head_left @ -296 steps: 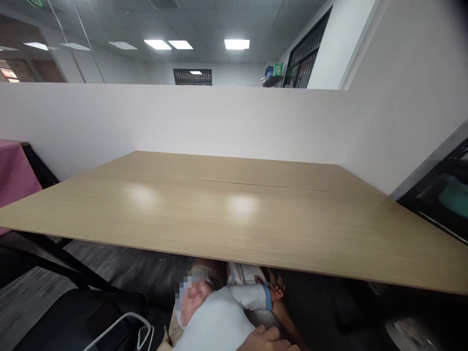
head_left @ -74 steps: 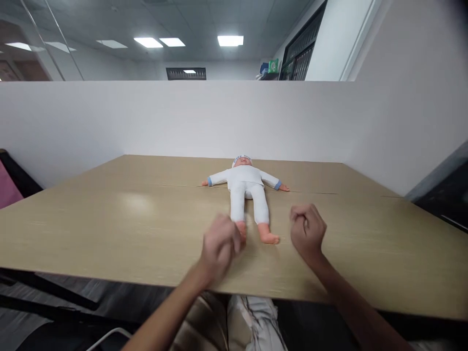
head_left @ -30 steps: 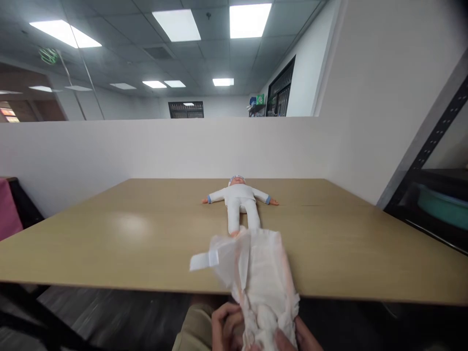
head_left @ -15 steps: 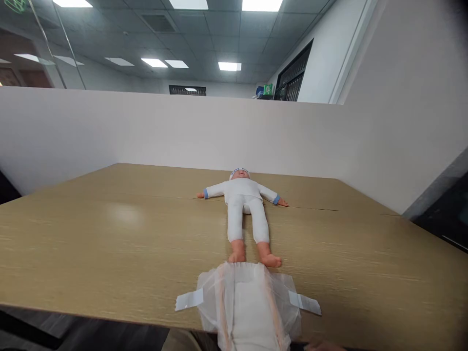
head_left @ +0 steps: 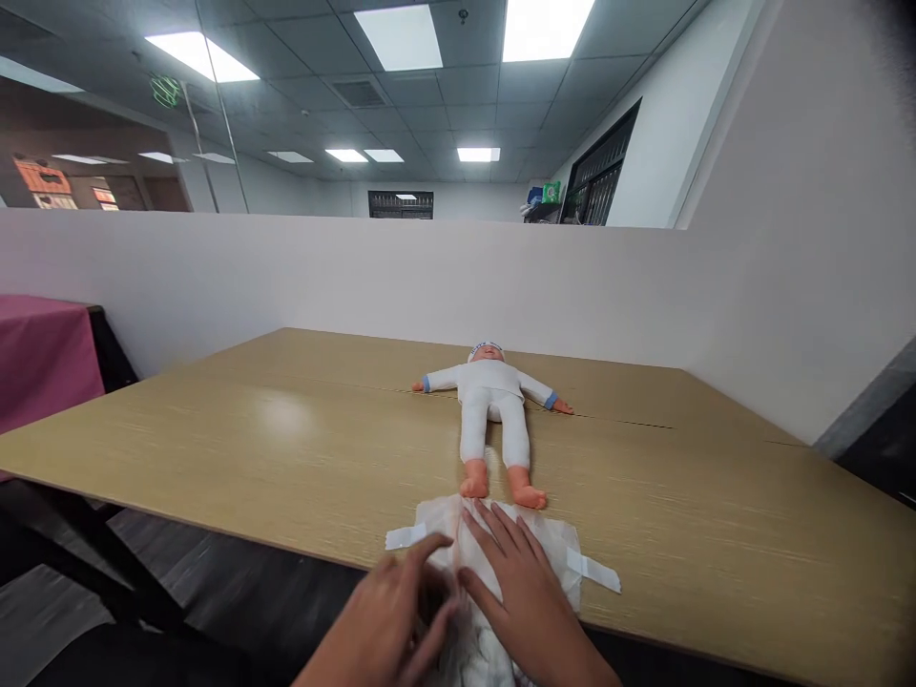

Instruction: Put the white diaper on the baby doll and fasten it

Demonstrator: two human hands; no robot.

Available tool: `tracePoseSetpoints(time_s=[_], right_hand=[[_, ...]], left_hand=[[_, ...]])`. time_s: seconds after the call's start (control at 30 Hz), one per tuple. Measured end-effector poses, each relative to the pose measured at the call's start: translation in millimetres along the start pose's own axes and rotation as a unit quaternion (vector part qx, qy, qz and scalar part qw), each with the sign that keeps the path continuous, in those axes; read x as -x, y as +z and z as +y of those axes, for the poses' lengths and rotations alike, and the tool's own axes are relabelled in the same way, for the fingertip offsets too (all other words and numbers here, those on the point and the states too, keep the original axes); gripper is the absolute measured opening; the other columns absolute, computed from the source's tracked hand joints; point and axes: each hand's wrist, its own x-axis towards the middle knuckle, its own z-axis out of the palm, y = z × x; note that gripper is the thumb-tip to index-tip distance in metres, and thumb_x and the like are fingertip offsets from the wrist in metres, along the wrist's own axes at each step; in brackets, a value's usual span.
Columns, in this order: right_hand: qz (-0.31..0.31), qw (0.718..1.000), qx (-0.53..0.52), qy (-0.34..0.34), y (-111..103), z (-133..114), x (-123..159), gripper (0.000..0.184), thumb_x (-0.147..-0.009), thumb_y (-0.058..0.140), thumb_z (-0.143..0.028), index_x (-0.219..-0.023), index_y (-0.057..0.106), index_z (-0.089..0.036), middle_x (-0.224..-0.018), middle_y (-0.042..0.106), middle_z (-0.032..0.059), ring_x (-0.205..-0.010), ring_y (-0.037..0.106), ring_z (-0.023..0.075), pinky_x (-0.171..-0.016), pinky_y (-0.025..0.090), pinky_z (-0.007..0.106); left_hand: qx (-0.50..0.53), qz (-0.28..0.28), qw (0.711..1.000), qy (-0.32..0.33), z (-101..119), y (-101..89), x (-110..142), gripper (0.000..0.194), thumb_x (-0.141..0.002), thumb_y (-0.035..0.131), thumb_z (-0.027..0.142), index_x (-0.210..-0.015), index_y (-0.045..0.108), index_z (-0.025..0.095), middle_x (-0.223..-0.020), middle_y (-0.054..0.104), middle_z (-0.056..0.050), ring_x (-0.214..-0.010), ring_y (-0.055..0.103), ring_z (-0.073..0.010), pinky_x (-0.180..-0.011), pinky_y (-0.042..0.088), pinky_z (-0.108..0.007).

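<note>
A white diaper (head_left: 562, 530) lies unfolded at the table's front edge, its two side tapes spread outward and its near end bunched over the edge. My right hand (head_left: 511, 577) lies flat on the diaper's middle with fingers stretched out. Over the diaper's left part is my left hand (head_left: 397, 611), thumb and index finger apart and the other fingers partly hidden; it holds nothing I can see. Just beyond the diaper's far end, a baby doll (head_left: 491, 410) in white clothes and a cap lies on its back, feet toward me and arms out.
The wooden table (head_left: 286, 477) reaches back to a low white partition (head_left: 343, 277). A pink cloth (head_left: 47, 353) covers another surface at the left. Dark table legs (head_left: 107, 563) stand below on the left, beside a black seat-like shape (head_left: 135, 658).
Both hands have come in from below onto the diaper, where only a bit of one showed at the bottom edge. The head view has tilted up and turned left.
</note>
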Motion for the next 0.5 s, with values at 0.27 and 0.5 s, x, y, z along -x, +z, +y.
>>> tracePoseSetpoints(time_s=[0.27,0.5], right_hand=[[0.042,0.995,0.078,-0.035,12,12,6,0.064,-0.113,0.042,-0.061,-0.173,0.036,-0.038,-0.177,0.034,-0.0054,-0.164,0.041,0.0289,-0.130,0.045,0.057],[0.193,0.947,0.204,-0.154,39,43,-2,0.083,-0.105,0.053,-0.059,-0.177,0.026,-0.026,-0.169,0.049,0.0024,-0.141,0.065,0.0321,-0.104,0.060,0.050]], left_hand=[[-0.332,-0.098,0.918,0.196,-37,-5.0,-193,0.088,-0.087,0.075,0.009,-0.166,0.042,0.030,-0.173,0.041,-0.017,-0.149,0.051,-0.0354,-0.111,0.050,-0.046],[-0.299,-0.174,0.806,0.481,-59,39.9,-254,0.064,-0.086,0.078,0.023,-0.148,0.066,0.031,-0.163,0.055,-0.007,-0.152,0.047,-0.0316,-0.125,0.040,-0.044]])
